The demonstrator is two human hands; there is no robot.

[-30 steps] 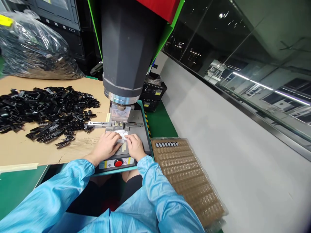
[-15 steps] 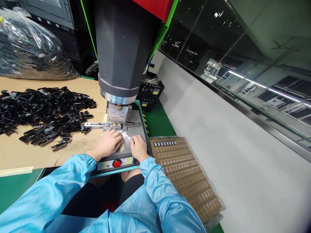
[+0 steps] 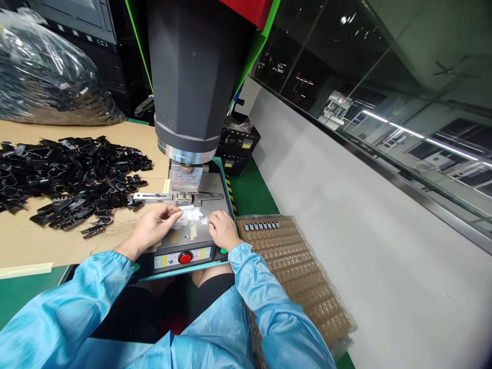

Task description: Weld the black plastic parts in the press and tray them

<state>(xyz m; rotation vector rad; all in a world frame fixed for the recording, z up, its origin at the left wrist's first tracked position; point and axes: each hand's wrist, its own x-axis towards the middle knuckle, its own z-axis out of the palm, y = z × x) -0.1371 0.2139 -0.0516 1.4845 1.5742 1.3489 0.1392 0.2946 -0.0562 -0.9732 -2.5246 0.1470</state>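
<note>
My left hand (image 3: 154,225) is over the left side of the machine's metal base plate (image 3: 203,238), thumb and fingertips drawn together in a pinch. What sits between them, if anything, is too small to make out. Beside those fingertips lie several thin white pieces (image 3: 191,214), flat on the plate. My right hand (image 3: 223,229), with fingers curled, pinches a small white piece (image 3: 205,221) at the plate's right side. Just beyond both hands stands a metal fixture (image 3: 184,198) with long bars, under the machine's metal press head (image 3: 186,177).
Loose black clip-like parts (image 3: 73,179) are heaped on the cardboard (image 3: 115,241) at left, below a clear bag (image 3: 49,72) of dark parts. A red button (image 3: 185,258) sits on the machine's front. Right, a clear plastic tray (image 3: 292,277) holds a row of small dark parts (image 3: 261,226).
My left hand has drawn back left and lifted from the white pieces, uncovering them. My right hand has shifted slightly right, parting from the left, with a small white piece at its fingertips.
</note>
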